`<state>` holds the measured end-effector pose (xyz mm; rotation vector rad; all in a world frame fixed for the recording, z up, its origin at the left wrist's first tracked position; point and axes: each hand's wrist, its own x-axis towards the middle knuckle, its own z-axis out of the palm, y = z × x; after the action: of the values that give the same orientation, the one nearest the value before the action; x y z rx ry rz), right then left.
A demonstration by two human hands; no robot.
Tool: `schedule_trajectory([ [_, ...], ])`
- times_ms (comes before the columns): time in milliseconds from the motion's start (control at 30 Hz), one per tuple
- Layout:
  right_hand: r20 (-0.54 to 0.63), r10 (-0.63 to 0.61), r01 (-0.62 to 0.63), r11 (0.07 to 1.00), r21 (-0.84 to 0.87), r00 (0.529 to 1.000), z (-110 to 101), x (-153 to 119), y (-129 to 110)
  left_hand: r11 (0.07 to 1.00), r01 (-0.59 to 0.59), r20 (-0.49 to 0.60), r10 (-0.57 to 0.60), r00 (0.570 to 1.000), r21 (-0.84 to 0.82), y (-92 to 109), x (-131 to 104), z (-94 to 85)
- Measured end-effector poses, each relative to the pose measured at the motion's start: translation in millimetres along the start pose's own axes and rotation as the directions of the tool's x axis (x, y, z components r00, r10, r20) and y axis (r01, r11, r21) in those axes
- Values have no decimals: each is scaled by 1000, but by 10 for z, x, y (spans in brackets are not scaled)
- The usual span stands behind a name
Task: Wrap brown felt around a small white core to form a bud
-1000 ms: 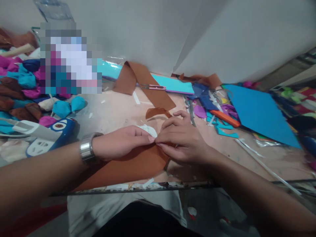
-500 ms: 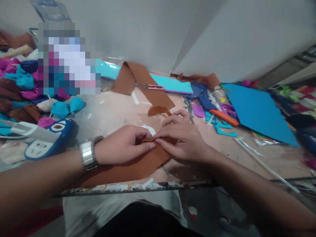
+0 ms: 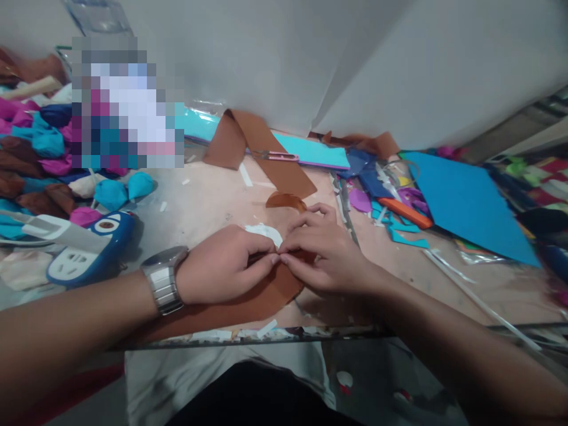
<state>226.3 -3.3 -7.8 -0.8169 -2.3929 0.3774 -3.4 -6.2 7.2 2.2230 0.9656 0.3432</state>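
Note:
A brown sheet (image 3: pixel 248 299) lies along the table's front edge, its upper edge raised between my hands. My left hand (image 3: pixel 226 266), with a watch on the wrist, pinches that edge between thumb and forefinger. Thumb tip to thumb tip with it, my right hand (image 3: pixel 322 251) pinches the same edge, its other fingers curled above. A white paper piece (image 3: pixel 265 232) pokes out just behind the fingertips. Beyond my right hand sits a small curved brown scrap (image 3: pixel 284 201). The fold at the fingertips is partly hidden.
Pink-handled snips (image 3: pixel 281 157) rest on a folded brown strip (image 3: pixel 266 142) at the back. To the right are an orange cutter (image 3: pixel 406 213) and a blue sheet (image 3: pixel 470 201). A blue and white power socket (image 3: pixel 91 248) and several coloured bundles (image 3: pixel 110 194) sit left.
My fingertips have come together along the brown edge, and more of the white piece shows behind them. The whole view has shifted slightly.

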Motion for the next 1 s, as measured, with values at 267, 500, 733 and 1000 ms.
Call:
schedule_trajectory([
  [267,-21,-18,18,1000,-4,1000,7,2,-23,998,-22,-62,25,998,51,27,-3,-2],
  [500,-28,68,-68,998,-15,997,-53,23,-7,996,66,-94,-61,994,53,1,26,-60],
  [733,-65,85,-88,995,-41,994,-78,28,8,994,102,-179,-94,979,37,-61,45,-116],
  [1000,-7,88,-88,996,-9,996,-69,34,-19,995,52,-8,-53,999,-82,-34,52,-128],
])
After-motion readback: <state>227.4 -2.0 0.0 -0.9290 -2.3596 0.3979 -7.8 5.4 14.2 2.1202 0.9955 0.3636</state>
